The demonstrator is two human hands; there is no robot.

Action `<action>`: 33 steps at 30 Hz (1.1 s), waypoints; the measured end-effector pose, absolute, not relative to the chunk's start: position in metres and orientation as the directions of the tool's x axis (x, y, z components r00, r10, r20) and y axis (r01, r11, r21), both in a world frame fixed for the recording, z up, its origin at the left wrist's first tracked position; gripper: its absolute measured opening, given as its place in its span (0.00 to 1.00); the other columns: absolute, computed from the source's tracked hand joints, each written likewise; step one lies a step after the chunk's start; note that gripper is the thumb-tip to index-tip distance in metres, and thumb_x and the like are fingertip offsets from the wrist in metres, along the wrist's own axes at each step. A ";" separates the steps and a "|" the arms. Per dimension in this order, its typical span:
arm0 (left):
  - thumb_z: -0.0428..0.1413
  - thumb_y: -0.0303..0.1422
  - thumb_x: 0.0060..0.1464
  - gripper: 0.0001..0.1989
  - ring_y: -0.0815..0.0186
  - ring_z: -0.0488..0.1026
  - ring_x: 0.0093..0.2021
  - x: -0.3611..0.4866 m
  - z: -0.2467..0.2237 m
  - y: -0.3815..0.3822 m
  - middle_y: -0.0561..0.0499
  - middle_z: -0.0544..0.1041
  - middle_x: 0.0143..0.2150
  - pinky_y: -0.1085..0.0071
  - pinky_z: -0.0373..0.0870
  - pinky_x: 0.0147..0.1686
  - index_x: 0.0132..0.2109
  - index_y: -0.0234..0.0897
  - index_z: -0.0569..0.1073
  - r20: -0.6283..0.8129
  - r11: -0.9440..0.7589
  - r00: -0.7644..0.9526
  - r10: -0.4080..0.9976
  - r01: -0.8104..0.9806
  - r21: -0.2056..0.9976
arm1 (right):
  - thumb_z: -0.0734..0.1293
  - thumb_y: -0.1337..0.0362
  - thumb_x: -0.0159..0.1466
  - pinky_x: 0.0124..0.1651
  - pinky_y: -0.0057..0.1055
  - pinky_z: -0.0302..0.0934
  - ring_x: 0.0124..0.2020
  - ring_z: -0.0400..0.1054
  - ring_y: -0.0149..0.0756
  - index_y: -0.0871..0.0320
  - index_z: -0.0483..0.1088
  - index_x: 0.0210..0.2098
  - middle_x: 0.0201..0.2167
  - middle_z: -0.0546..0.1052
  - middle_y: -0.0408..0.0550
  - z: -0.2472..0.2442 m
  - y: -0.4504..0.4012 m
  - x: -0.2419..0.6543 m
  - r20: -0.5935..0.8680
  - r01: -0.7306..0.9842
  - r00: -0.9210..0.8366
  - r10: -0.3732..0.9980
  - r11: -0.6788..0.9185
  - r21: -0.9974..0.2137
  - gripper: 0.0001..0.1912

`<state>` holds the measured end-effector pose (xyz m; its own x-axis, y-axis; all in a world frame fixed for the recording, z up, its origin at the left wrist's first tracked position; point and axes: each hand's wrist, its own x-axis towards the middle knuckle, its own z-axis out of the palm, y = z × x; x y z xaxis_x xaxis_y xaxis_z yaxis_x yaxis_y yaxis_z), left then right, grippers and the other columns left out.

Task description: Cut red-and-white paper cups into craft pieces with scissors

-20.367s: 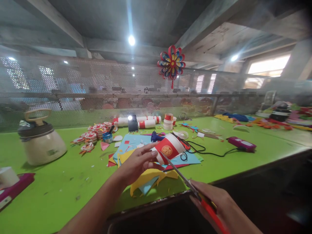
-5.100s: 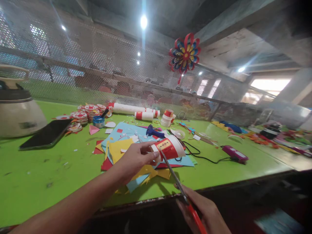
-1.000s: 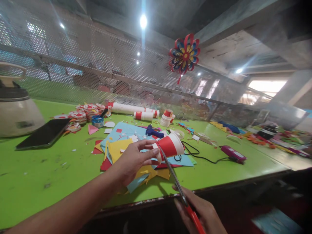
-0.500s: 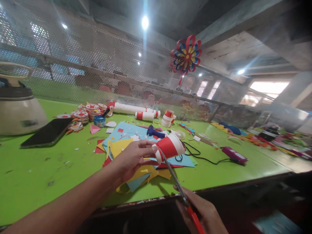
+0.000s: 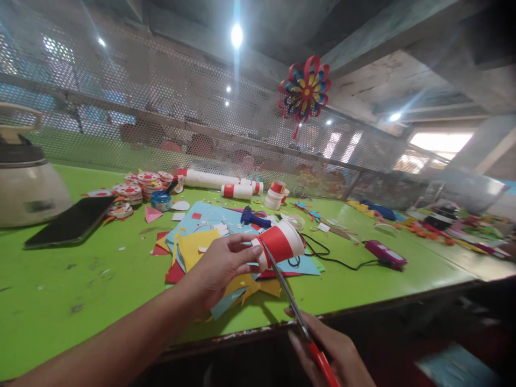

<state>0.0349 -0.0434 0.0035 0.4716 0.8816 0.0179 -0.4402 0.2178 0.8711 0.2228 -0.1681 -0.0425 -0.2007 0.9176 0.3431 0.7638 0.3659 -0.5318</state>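
Observation:
My left hand [image 5: 226,263] grips a red and white paper cup [image 5: 280,242] by its narrow end, the cup lying on its side in the air above the table. My right hand [image 5: 330,344] is closed around the red handles of a pair of scissors [image 5: 296,309]. The scissor blades touch the cup near its narrow end, beside my left fingertips. Under the cup lie a yellow paper sheet [image 5: 195,248], a light blue sheet [image 5: 193,219] and a blue glue gun [image 5: 255,217].
A black phone [image 5: 70,221] lies beside a large kettle-like container [image 5: 30,185] on the green table [image 5: 97,285]. Patterned discs [image 5: 129,192], a blue jar [image 5: 161,201], stacked cups [image 5: 274,194] and a purple device [image 5: 386,255] with a black cable stand farther off.
The view has shifted slightly, so the table items sit a little farther left. My hands, the cup and the scissors keep nearly the same positions.

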 end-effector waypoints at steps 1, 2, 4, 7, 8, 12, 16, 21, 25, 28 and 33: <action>0.68 0.32 0.38 0.21 0.61 0.74 0.33 0.035 0.004 -0.043 0.44 0.76 0.32 0.60 0.71 0.39 0.40 0.29 0.71 0.016 0.215 0.467 0.884 -0.437 0.873 | 0.60 0.68 0.63 0.37 0.19 0.65 0.32 0.74 0.34 0.60 0.69 0.43 0.32 0.77 0.47 -0.044 -0.168 0.223 0.353 0.771 -0.204 0.913 0.372 -0.517 0.10; 0.68 0.32 0.37 0.21 0.61 0.74 0.32 0.035 0.004 -0.043 0.44 0.76 0.32 0.60 0.71 0.39 0.39 0.29 0.71 0.014 0.213 0.462 0.887 -0.435 0.875 | 0.60 0.68 0.63 0.36 0.18 0.65 0.31 0.73 0.33 0.59 0.69 0.41 0.30 0.77 0.46 -0.045 -0.168 0.223 0.366 0.777 -0.208 0.907 0.381 -0.502 0.09; 0.68 0.31 0.37 0.21 0.61 0.74 0.32 0.035 0.005 -0.043 0.45 0.76 0.31 0.59 0.71 0.38 0.39 0.29 0.71 0.013 0.208 0.453 0.892 -0.435 0.876 | 0.60 0.68 0.63 0.35 0.18 0.65 0.30 0.73 0.33 0.59 0.68 0.39 0.29 0.76 0.45 -0.046 -0.168 0.224 0.383 0.784 -0.212 0.899 0.390 -0.482 0.07; 0.68 0.32 0.38 0.21 0.61 0.74 0.32 0.035 0.005 -0.043 0.46 0.76 0.31 0.60 0.71 0.38 0.40 0.30 0.71 0.036 0.188 0.450 0.892 -0.443 0.877 | 0.60 0.68 0.63 0.35 0.17 0.64 0.28 0.72 0.31 0.58 0.68 0.37 0.28 0.75 0.44 -0.045 -0.167 0.224 0.409 0.781 -0.211 0.888 0.405 -0.475 0.06; 0.68 0.32 0.38 0.21 0.61 0.74 0.32 0.035 0.006 -0.043 0.46 0.75 0.31 0.60 0.71 0.38 0.40 0.30 0.71 0.047 0.174 0.447 0.893 -0.442 0.880 | 0.60 0.68 0.64 0.35 0.18 0.64 0.28 0.72 0.31 0.58 0.68 0.36 0.28 0.75 0.44 -0.044 -0.167 0.223 0.408 0.780 -0.205 0.890 0.400 -0.481 0.05; 0.67 0.33 0.39 0.20 0.62 0.74 0.32 0.034 0.006 -0.044 0.47 0.75 0.33 0.61 0.71 0.39 0.40 0.31 0.73 0.078 0.118 0.437 0.896 -0.404 0.907 | 0.60 0.66 0.64 0.36 0.19 0.65 0.31 0.72 0.32 0.60 0.68 0.40 0.30 0.76 0.46 -0.037 -0.167 0.217 0.361 0.765 -0.179 0.915 0.360 -0.534 0.08; 0.66 0.34 0.41 0.19 0.63 0.73 0.34 0.034 0.005 -0.045 0.46 0.74 0.36 0.61 0.71 0.40 0.41 0.32 0.72 0.093 0.089 0.439 0.894 -0.375 0.923 | 0.59 0.66 0.65 0.39 0.22 0.65 0.34 0.73 0.35 0.62 0.68 0.45 0.33 0.77 0.50 -0.034 -0.168 0.217 0.326 0.763 -0.177 0.929 0.338 -0.551 0.11; 0.67 0.33 0.38 0.20 0.62 0.73 0.33 0.036 0.005 -0.045 0.47 0.74 0.34 0.60 0.71 0.39 0.39 0.32 0.73 0.071 0.097 0.408 0.910 -0.377 0.921 | 0.59 0.67 0.64 0.36 0.19 0.65 0.30 0.73 0.34 0.60 0.69 0.39 0.29 0.76 0.47 -0.039 -0.167 0.220 0.381 0.779 -0.189 0.905 0.374 -0.503 0.08; 0.66 0.33 0.40 0.20 0.62 0.73 0.34 0.036 0.004 -0.045 0.47 0.73 0.35 0.61 0.71 0.39 0.41 0.32 0.72 0.089 0.082 0.425 0.901 -0.368 0.926 | 0.59 0.67 0.63 0.33 0.19 0.64 0.28 0.71 0.33 0.60 0.69 0.40 0.27 0.75 0.46 -0.038 -0.167 0.219 0.362 0.781 -0.189 0.913 0.363 -0.508 0.09; 0.65 0.33 0.42 0.20 0.61 0.73 0.35 0.035 0.005 -0.045 0.46 0.73 0.37 0.60 0.70 0.39 0.43 0.32 0.71 0.081 0.117 0.454 0.887 -0.391 0.913 | 0.59 0.67 0.64 0.34 0.20 0.64 0.29 0.71 0.34 0.60 0.69 0.41 0.29 0.75 0.46 -0.036 -0.168 0.220 0.332 0.768 -0.185 0.925 0.347 -0.538 0.10; 0.64 0.32 0.45 0.15 0.62 0.72 0.34 0.032 0.008 -0.043 0.45 0.74 0.36 0.59 0.70 0.40 0.39 0.31 0.71 0.063 0.187 0.500 0.864 -0.434 0.881 | 0.59 0.69 0.62 0.40 0.21 0.64 0.34 0.73 0.34 0.60 0.68 0.45 0.34 0.76 0.48 -0.037 -0.170 0.223 0.355 0.748 -0.205 0.912 0.380 -0.544 0.12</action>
<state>0.0323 -0.0432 0.0082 0.5002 0.8636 0.0629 -0.4338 0.1870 0.8814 0.2232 -0.1699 -0.0367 -0.2053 0.9119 0.3554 0.7481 0.3803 -0.5437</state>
